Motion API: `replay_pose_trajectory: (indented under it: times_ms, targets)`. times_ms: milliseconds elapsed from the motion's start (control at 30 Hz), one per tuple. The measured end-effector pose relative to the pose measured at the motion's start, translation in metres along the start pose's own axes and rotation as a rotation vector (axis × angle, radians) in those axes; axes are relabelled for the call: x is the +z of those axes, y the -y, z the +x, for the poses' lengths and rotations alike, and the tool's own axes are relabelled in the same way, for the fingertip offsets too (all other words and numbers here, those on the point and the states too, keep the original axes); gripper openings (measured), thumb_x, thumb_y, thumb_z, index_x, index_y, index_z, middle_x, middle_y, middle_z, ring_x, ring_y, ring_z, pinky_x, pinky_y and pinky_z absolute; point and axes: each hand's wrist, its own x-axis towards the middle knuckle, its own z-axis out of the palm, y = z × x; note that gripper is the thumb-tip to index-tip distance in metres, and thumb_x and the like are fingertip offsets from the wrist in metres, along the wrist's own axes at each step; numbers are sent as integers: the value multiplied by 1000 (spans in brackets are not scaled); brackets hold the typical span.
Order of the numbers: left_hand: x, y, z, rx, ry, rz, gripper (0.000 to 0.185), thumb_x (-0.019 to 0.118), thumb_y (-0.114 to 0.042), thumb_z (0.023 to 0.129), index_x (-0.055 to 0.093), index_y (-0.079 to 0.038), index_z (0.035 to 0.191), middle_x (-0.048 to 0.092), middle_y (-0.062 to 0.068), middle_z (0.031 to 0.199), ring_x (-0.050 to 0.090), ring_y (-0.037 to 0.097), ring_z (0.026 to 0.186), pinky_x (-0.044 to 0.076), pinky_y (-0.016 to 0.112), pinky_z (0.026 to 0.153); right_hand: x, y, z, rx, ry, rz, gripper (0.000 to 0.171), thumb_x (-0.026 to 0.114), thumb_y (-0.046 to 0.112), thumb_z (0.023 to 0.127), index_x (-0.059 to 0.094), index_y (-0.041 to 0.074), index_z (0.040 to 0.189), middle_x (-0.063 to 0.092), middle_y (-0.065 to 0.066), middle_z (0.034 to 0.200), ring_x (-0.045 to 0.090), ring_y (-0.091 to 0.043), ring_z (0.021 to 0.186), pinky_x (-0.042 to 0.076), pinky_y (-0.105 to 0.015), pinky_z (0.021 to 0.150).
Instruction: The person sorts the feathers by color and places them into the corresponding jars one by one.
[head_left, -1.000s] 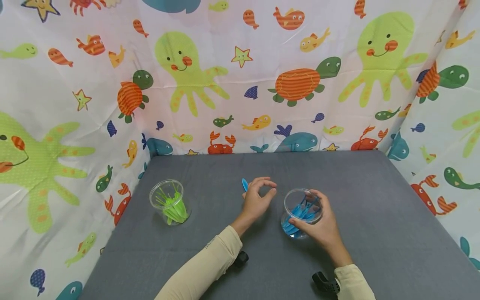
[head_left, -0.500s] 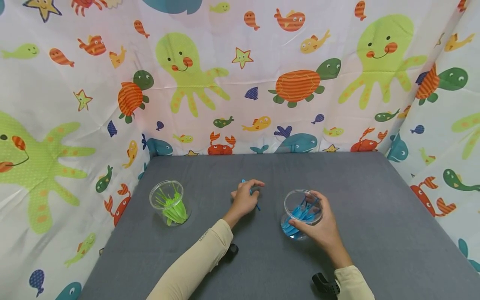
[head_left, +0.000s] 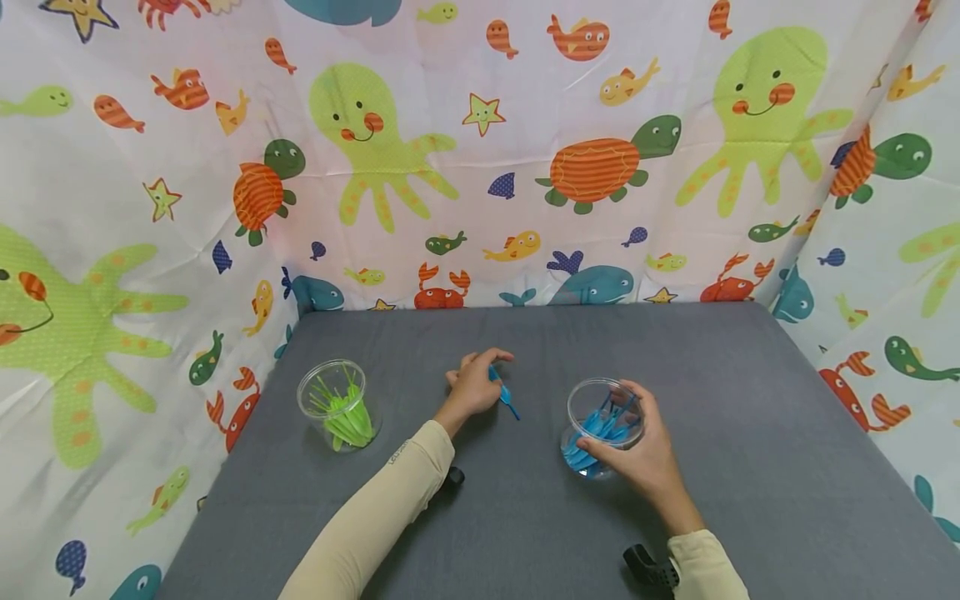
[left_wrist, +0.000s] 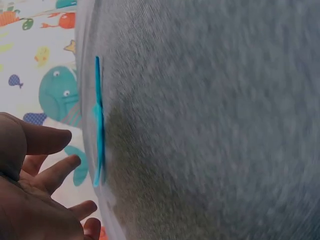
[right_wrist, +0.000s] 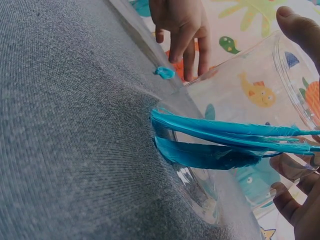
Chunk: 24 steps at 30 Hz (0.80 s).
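Note:
My left hand [head_left: 472,386] hovers over the middle of the table, fingers spread and holding nothing. Just right of it lies a slim blue piece [head_left: 505,397] with a broad blade and a thin stem. The left wrist view shows this blue piece [left_wrist: 99,125] flat on the cloth, apart from the fingertips. My right hand [head_left: 648,446] grips a clear plastic cup [head_left: 581,400] by its side. In that cup, several similar blue pieces [right_wrist: 220,135] stand with their blades down and stems up. The cup's base rests on the table.
A second clear cup [head_left: 324,367] stands at the left, holding several green pieces [head_left: 351,423] of like shape. Grey cloth covers the table [head_left: 750,400]. A white curtain [head_left: 450,92] with printed sea animals closes off the back and sides.
My left hand let go of the blue piece and drew back to the left, leaving it lying on the cloth. The right hand and its cup stayed in place.

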Motion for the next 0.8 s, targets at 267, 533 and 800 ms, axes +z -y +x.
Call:
replay_pose_trajectory:
  times_ms: [267, 533, 800]
  targets:
    - [-2, 5, 5, -12, 58, 150, 62, 61, 2, 88, 58, -29, 142, 61, 1, 146, 17, 41, 155, 9, 60, 107, 0, 0, 0, 12, 1, -33, 99, 94, 19, 71, 37, 19, 152, 56, -8, 145, 53, -24, 134, 44, -54, 109]
    - [-3, 12, 8, -6, 52, 284, 59, 69, 0, 86, 62, -28, 138, 66, -2, 137, 29, 40, 147, 15, 57, 101, 1, -1, -2, 0, 6, -10, 99, 94, 18, 72, 36, 18, 152, 56, -10, 145, 52, -26, 133, 41, -64, 108]
    - [-8, 10, 9, 46, 7, 362, 45, 73, -7, 89, 68, -26, 129, 71, 0, 120, 44, 30, 118, 18, 53, 93, 0, 1, -1, 5, 6, -4, 99, 94, 20, 72, 36, 18, 153, 55, -13, 146, 51, -28, 134, 38, -67, 109]
